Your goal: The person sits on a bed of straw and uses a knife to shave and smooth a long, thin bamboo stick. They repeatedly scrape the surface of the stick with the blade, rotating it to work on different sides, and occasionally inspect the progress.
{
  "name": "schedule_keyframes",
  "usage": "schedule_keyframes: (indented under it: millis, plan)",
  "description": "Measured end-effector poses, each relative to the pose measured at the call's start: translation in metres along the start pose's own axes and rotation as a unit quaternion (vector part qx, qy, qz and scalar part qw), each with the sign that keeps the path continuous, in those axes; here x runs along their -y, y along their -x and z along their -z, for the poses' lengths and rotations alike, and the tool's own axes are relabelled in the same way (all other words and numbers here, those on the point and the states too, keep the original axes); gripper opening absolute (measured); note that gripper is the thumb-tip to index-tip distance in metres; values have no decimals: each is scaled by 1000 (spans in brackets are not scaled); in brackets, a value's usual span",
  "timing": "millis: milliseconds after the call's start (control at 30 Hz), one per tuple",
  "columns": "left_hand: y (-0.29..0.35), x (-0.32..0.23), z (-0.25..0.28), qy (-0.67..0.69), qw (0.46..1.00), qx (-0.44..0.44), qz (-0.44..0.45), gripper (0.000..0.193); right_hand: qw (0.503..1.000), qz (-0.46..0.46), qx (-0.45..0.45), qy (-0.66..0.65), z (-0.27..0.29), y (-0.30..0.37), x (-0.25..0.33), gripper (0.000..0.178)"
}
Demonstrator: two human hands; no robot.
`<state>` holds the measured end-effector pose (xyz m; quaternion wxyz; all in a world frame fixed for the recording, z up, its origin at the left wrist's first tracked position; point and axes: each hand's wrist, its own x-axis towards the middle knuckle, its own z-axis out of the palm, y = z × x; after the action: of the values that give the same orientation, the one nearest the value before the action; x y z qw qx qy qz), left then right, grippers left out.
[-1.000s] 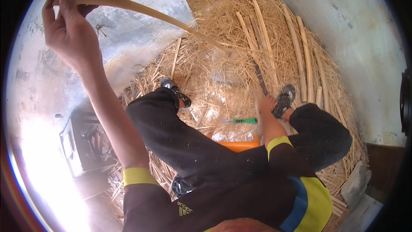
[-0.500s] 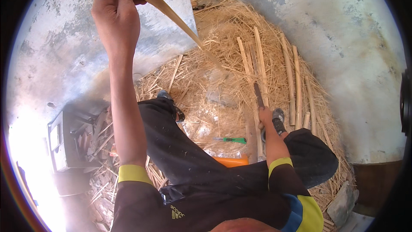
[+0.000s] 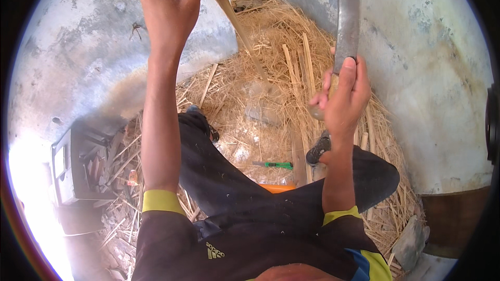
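Note:
My left hand point(image 3: 173, 5), raised at the upper left, is closed round the upper end of a long split bamboo strip point(image 3: 232, 16). The strip slants down to the right, its far end over the shavings by a flat stone point(image 3: 264, 115). At the right, my right hand point(image 3: 345, 99) grips the handle of a machete point(image 3: 347, 18). Its broad grey blade points up, apart from the strip, and its tip runs out at the top edge. My right thumb lies at the base of the blade.
Bamboo shavings point(image 3: 276, 31) cover the floor, with bamboo strips point(image 3: 308, 62) lying at the right. Between my legs are a green utility knife point(image 3: 278, 165) and an orange object point(image 3: 277, 188). A dark-sided box point(image 3: 78, 166) stands left; a rock point(image 3: 410, 242) lies lower right. Worn walls point(image 3: 416, 73) rise on both sides.
My right hand has lifted the machete from low beside my right foot to chest height, blade upward. My left hand has shifted right with the bamboo strip.

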<state>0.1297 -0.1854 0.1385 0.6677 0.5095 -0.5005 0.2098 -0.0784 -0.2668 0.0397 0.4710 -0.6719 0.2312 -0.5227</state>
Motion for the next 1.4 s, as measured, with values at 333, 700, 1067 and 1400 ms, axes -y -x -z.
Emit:
schedule_keyframes:
  millis: [333, 700, 1067, 1400]
  plan:
    - [15, -19, -22, -43, 999, -17, -10, 26, 931, -34, 175, 318, -29, 55, -106, 29]
    - [10, -16, -22, 24, 1000, -7, -7, 29, 997, 76, -3, 12, -24, 33, -31, 27]
    - [-1, 5, -23, 0, 1000, -4, -30, 29, 869, -255, 246, 346, 11, 112, -228, 31]
    - [11, -5, -29, -72, 995, -69, -23, 29, 997, -68, 31, 22, -32, 45, -59, 26]
